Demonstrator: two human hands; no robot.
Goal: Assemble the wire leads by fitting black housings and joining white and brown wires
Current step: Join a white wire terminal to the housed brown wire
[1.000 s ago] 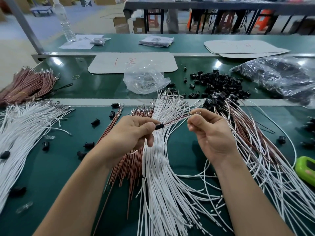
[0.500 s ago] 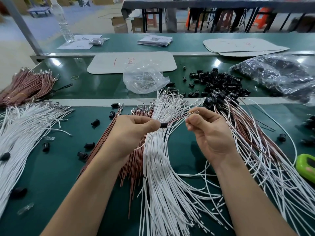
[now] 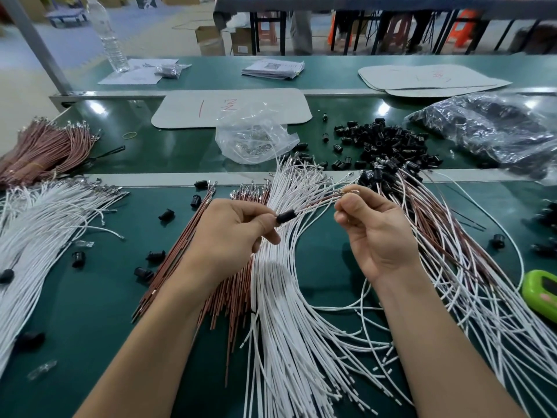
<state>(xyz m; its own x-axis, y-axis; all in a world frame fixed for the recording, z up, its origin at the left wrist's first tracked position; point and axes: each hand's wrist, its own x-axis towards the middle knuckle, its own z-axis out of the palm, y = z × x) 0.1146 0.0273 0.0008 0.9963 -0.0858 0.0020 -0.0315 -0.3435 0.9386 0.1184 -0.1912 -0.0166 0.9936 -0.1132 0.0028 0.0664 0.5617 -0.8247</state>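
Observation:
My left hand (image 3: 232,227) pinches a small black housing (image 3: 285,216) between thumb and forefinger. A white wire and a brown wire (image 3: 316,203) run through the housing toward my right hand (image 3: 373,227), which pinches their metal-tipped ends (image 3: 349,193). Both hands hover above a fan of loose white wires (image 3: 289,312) and a bundle of brown wires (image 3: 223,297) on the green table. A heap of loose black housings (image 3: 388,143) lies behind my right hand. Finished leads with housings (image 3: 452,251) spread to the right.
More white wires (image 3: 36,224) and brown wires (image 3: 42,149) lie at the left. Stray housings (image 3: 155,256) dot the table. A clear bag (image 3: 253,137), a dark bag (image 3: 494,131), a green object (image 3: 542,292), white boards (image 3: 232,107) and a water bottle (image 3: 110,40) sit around.
The black housing has slid slightly further along the wires toward my right hand. Both hands stay nearly in place.

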